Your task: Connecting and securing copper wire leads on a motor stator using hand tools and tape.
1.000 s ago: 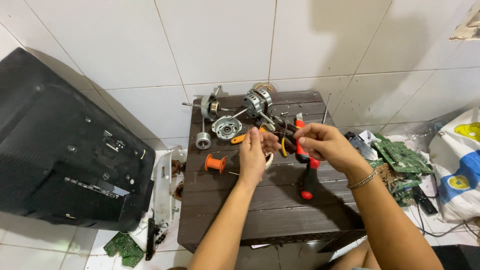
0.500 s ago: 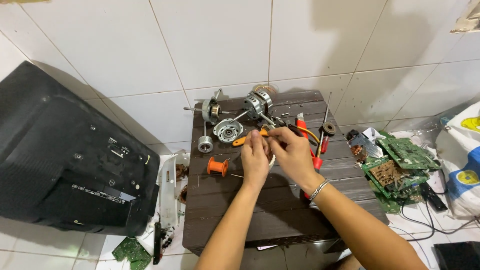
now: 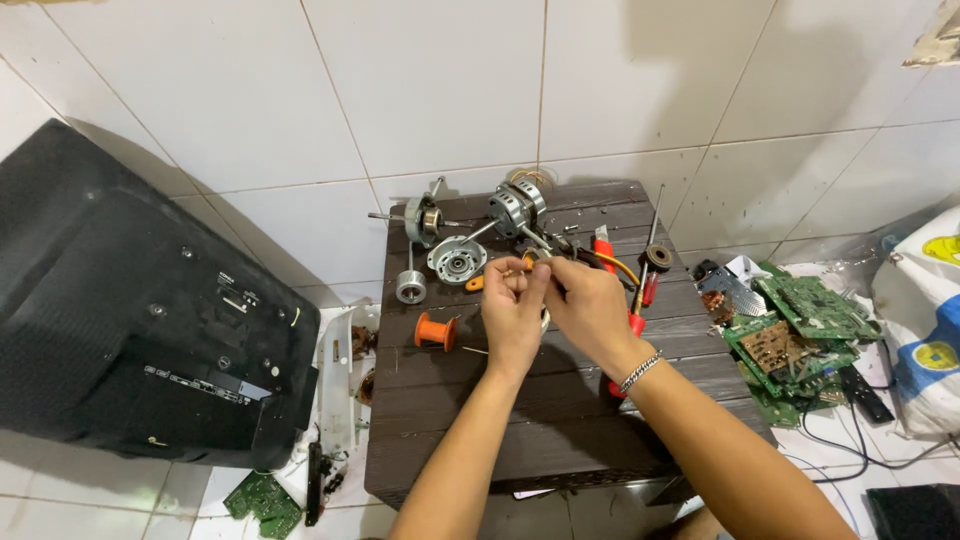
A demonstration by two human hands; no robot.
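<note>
I see a dark slatted wooden table (image 3: 520, 420) standing on white floor tiles. On it, an orange spool (image 3: 435, 330) lies at nine o'clock, motor parts (image 3: 458, 260) around eleven, and a red-handled screwdriver (image 3: 646, 268) near two o'clock.

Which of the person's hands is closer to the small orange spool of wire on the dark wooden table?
Left. The left hand is just right of the orange spool, slightly above it in the picture. The right hand is farther right, beyond the left hand, fingertips meeting it.
</note>
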